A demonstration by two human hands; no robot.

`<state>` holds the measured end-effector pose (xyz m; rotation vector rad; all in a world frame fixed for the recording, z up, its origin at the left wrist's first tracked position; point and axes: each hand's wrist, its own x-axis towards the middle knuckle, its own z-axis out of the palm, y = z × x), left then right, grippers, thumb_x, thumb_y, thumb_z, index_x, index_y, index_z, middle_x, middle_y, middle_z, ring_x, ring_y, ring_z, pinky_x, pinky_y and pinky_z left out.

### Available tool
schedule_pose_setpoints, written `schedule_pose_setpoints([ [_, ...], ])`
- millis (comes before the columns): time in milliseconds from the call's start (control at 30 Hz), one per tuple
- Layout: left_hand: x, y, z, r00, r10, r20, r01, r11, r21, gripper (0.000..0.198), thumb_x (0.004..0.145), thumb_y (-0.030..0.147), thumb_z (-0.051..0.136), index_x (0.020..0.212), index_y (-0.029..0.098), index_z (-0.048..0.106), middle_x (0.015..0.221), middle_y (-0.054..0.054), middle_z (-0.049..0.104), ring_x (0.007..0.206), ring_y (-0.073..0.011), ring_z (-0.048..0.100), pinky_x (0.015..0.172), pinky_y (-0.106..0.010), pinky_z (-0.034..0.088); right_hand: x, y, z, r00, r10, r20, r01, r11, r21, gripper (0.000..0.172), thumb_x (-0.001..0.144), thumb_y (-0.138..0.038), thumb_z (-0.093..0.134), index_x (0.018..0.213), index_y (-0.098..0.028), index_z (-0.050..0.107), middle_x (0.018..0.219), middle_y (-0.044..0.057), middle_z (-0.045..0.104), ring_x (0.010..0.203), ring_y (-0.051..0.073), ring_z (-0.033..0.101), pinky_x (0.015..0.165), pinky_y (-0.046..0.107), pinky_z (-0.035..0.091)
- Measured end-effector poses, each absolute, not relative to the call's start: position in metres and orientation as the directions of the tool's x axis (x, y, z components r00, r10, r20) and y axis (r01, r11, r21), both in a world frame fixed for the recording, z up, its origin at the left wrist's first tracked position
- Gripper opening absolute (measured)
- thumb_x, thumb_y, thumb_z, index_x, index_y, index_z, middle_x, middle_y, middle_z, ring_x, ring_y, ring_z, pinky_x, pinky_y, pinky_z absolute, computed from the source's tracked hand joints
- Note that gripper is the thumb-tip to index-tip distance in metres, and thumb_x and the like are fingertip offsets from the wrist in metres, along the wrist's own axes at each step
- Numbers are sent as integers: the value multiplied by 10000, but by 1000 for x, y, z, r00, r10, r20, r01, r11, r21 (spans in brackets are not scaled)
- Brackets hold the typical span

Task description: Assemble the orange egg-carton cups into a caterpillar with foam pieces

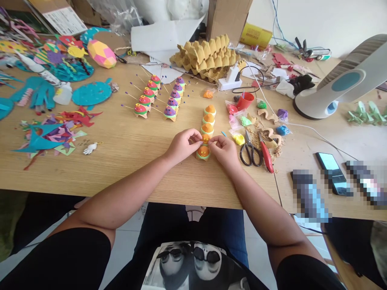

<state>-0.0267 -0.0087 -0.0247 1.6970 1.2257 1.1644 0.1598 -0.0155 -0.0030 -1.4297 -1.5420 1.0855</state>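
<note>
A row of egg-carton cups topped with orange clay, an egg-carton caterpillar [208, 117], runs away from me on the wooden table. Its nearest cup has a small yellow face and a green rim. My left hand [188, 144] has thumb and forefinger closed at the left side of the second cup. From the right, my right hand [224, 150] pinches at that same cup, which also bears yellow dots. The fingertips partly cover its sides. Two finished-looking caterpillars stand farther left: a red and green one [148, 95] and a purple one [174, 98], both with blue-tipped sticks.
Black-handled scissors [250, 152] and a red utility knife [266, 155] lie right of my right hand. Bags of coloured clay [238, 139] and a red cup [245, 100] sit behind them. Paper scraps [54, 135] lie left, egg cartons [208, 56] behind, a white fan [332, 86] and phones [332, 171] right.
</note>
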Motion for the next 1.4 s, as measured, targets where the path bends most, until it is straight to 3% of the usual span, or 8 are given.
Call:
schedule_pose_setpoints([
  [433,-26,-9,-23,134,958,254,314,-284,906,130,807,276,726,880,203,647,858,-17,720,777,-153,666,717,-282,554,159,-13,-6,-92,995,25,421,62,-905,127,816,-311,712,782,-201,659,520,-97,295,503,92,243,536,283,185],
  [1400,-23,-6,-23,126,964,234,294,-261,919,202,774,331,787,846,201,650,830,-13,712,765,-155,662,700,-283,536,159,-12,-7,-95,995,32,406,68,-911,123,824,-300,702,777,-202,645,517,-93,308,498,93,257,528,281,188],
])
